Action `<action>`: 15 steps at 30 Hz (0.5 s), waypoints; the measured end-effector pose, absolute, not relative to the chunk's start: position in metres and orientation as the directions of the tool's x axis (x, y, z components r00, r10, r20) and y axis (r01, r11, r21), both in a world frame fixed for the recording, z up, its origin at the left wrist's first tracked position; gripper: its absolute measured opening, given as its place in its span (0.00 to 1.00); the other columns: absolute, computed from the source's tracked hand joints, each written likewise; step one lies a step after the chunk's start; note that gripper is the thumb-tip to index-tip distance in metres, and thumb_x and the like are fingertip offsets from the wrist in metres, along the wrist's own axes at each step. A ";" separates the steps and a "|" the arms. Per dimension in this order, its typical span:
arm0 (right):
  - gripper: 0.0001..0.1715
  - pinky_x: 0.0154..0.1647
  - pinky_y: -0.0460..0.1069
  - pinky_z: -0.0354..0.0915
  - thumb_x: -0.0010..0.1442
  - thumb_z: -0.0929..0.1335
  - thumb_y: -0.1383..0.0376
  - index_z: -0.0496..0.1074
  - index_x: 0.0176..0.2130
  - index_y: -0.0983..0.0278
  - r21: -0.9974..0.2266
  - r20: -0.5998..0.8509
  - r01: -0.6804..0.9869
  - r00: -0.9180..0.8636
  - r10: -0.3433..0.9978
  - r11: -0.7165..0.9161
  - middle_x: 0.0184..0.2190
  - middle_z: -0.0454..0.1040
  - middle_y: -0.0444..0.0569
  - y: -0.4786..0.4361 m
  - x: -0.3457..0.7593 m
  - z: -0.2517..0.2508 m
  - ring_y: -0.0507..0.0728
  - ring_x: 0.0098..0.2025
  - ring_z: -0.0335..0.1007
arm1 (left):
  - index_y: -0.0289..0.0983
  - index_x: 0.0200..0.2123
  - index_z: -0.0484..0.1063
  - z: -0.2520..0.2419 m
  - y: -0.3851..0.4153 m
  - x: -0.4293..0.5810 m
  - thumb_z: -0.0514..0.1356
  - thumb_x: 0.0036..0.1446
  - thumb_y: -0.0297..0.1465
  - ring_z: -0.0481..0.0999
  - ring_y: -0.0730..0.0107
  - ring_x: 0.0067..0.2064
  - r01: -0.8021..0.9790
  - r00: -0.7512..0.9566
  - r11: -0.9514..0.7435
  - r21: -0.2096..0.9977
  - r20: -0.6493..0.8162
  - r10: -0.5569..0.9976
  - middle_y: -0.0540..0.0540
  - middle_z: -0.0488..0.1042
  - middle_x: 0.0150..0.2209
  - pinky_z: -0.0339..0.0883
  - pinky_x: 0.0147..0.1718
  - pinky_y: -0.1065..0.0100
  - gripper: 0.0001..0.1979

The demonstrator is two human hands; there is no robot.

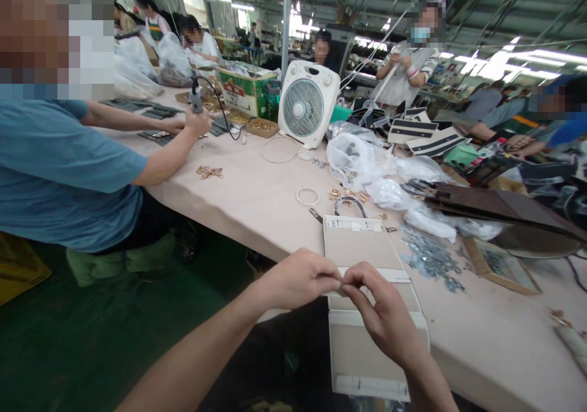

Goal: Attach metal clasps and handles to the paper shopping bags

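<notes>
My left hand and my right hand meet fingertip to fingertip in a pinch, closed on something too small and hidden to name. Beneath them lies a long beige panel with white bands across it; its near end hangs over the table edge. Just past its far end are a dark curved strap and a small dark tool or clip. Gold metal fittings lie scattered there, beside a white ring.
A white box fan stands on the table. Silver metal pieces and a cardboard tray lie on the right, near a brown bag part and plastic bags. On the left, a co-worker in a blue shirt holds a corded tool.
</notes>
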State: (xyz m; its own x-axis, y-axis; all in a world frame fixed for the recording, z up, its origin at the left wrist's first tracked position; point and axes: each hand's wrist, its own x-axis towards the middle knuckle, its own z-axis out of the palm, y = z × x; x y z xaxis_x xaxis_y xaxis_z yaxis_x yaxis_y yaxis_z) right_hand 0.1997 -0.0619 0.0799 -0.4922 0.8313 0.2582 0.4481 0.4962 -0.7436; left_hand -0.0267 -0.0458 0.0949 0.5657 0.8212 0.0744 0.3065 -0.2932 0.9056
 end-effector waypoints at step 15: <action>0.07 0.48 0.53 0.69 0.73 0.67 0.59 0.72 0.46 0.59 -0.888 0.381 0.227 -0.128 0.916 0.401 0.41 0.74 0.50 -0.014 0.219 0.048 0.59 0.45 0.72 | 0.36 0.40 0.79 0.065 -0.038 -0.036 0.60 0.66 0.40 0.69 0.73 0.30 0.162 0.374 -0.028 0.986 -0.035 0.927 0.49 0.75 0.32 0.62 0.30 0.73 0.14</action>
